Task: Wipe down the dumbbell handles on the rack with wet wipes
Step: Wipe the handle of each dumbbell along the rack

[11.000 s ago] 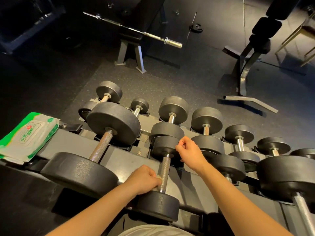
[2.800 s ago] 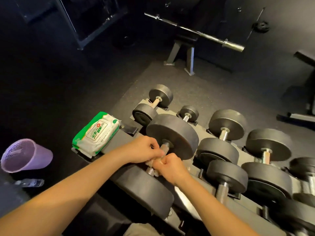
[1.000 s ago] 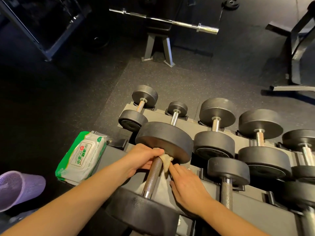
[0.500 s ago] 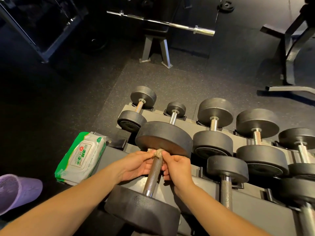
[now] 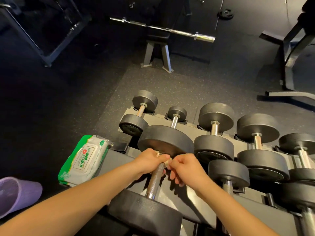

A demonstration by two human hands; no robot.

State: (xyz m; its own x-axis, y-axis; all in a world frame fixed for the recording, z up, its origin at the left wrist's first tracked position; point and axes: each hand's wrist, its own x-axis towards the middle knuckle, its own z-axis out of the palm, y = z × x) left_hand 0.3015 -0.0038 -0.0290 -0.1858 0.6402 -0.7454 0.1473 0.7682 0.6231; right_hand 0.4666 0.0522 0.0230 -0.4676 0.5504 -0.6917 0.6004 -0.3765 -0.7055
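A big black dumbbell (image 5: 165, 142) lies at the left end of the grey rack (image 5: 117, 155), its knurled metal handle (image 5: 155, 179) pointing toward me. A crumpled, soiled wet wipe (image 5: 167, 161) is wrapped on the handle's far end, just under the far weight. My left hand (image 5: 150, 160) grips the wipe and handle from the left. My right hand (image 5: 185, 166) pinches the wipe's other side from the right. A green and white wet wipes pack (image 5: 83, 160) lies on the rack's left end.
Several smaller dumbbells (image 5: 214, 133) fill the rack's two tiers to the right. A purple mesh bin (image 5: 15, 193) stands on the dark floor at the lower left. A barbell (image 5: 163, 29) on a stand and a bench frame (image 5: 289, 65) are farther off.
Over the last second my right hand rose from the rack's surface to the handle's far end and took hold of the wipe. Both hands now close tighter on the wipe.
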